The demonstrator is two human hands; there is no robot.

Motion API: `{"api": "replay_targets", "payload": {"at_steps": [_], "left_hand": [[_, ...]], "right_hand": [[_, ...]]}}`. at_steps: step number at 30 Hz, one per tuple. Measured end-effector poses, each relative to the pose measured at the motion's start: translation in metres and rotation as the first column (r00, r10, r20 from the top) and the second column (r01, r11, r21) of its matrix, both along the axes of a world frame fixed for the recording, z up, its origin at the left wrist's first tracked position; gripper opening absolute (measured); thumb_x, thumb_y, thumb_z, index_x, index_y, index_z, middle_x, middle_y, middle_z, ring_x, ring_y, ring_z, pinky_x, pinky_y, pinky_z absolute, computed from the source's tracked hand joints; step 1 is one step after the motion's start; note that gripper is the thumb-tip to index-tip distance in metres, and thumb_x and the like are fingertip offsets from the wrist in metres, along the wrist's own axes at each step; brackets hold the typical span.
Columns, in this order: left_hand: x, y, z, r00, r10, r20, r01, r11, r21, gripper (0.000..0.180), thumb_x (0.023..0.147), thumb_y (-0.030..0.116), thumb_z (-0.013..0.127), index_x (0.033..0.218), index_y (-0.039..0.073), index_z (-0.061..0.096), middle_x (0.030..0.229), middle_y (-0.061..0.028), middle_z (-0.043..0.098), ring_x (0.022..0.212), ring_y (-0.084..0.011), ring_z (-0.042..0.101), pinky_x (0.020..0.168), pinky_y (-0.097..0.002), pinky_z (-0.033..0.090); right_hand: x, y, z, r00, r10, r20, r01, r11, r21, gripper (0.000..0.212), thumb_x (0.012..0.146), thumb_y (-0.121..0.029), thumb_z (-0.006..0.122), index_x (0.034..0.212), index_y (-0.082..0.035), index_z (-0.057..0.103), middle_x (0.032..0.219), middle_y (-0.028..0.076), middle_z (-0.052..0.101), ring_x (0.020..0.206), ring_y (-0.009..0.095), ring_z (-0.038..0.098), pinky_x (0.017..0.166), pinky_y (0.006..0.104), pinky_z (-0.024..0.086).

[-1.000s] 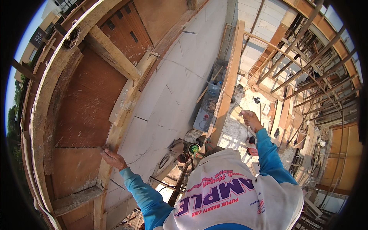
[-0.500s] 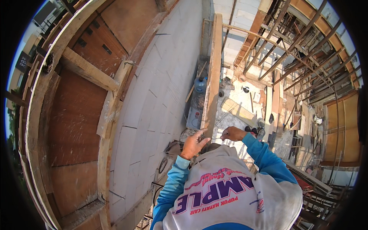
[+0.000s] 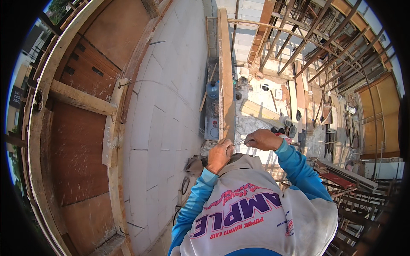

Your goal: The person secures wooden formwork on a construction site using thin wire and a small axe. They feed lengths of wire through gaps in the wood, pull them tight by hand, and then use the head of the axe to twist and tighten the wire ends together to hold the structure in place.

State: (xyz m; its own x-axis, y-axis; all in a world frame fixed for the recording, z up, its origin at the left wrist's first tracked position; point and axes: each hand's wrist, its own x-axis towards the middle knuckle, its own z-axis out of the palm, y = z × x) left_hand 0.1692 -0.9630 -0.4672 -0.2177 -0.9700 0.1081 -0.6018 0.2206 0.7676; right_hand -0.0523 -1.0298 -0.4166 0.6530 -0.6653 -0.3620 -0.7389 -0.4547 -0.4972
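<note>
Behind the fingers point(image 3: 253, 137), 2 blue sleeves point(image 3: 299, 164) join a pale grey shirt point(image 3: 265, 190) with purple and red lettering point(image 3: 242, 215).

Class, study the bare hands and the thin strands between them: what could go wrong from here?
The thin strands might scratch the left hand or right hand, as both are bare. If a strand slips, it could drop toward the cluttered floor. The left hand, seemingly close to the wooden beam, might scrape its edge.
</note>
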Motion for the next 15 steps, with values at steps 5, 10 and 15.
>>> {"api": "replay_targets", "payload": {"at_steps": [5, 10, 15], "left_hand": [[0.02, -0.005, 0.003, 0.991, 0.098, -0.091, -0.096, 0.995, 0.028, 0.007, 0.082, 0.013, 0.064, 0.083, 0.006, 0.061, 0.083, -0.0104, 0.062, 0.076, -0.0337, 0.059, 0.064, -0.0413, 0.046], [0.033, -0.011, 0.004, 0.963, 0.182, -0.199, -0.177, 0.983, 0.044, 0.007, 0.081, 0.011, 0.065, 0.08, 0.004, 0.064, 0.078, -0.0113, 0.062, 0.075, -0.0317, 0.06, 0.066, -0.0371, 0.047], [0.037, -0.007, -0.009, 0.915, 0.262, -0.307, -0.232, 0.964, 0.131, 0.008, 0.081, 0.012, 0.066, 0.082, 0.004, 0.065, 0.078, -0.011, 0.062, 0.072, -0.0299, 0.06, 0.065, -0.0352, 0.047]], "right_hand": [[-0.016, -0.032, 0.035, 0.968, -0.191, 0.165, 0.17, 0.976, 0.133, 0.025, 0.086, -0.028, 0.061, 0.095, -0.006, 0.069, 0.083, 0.016, 0.066, 0.079, 0.033, 0.062, 0.07, 0.0405, 0.049], [-0.011, -0.041, 0.019, 0.859, -0.186, 0.476, 0.151, 0.982, 0.112, 0.02, 0.082, -0.017, 0.068, 0.097, -0.003, 0.069, 0.081, 0.014, 0.064, 0.075, 0.028, 0.061, 0.067, 0.0356, 0.047], [0.011, -0.038, 0.013, 0.898, -0.09, 0.431, 0.101, 0.995, -0.003, 0.017, 0.076, -0.016, 0.073, 0.088, -0.005, 0.071, 0.078, 0.011, 0.063, 0.073, 0.029, 0.06, 0.068, 0.0358, 0.047]]}}
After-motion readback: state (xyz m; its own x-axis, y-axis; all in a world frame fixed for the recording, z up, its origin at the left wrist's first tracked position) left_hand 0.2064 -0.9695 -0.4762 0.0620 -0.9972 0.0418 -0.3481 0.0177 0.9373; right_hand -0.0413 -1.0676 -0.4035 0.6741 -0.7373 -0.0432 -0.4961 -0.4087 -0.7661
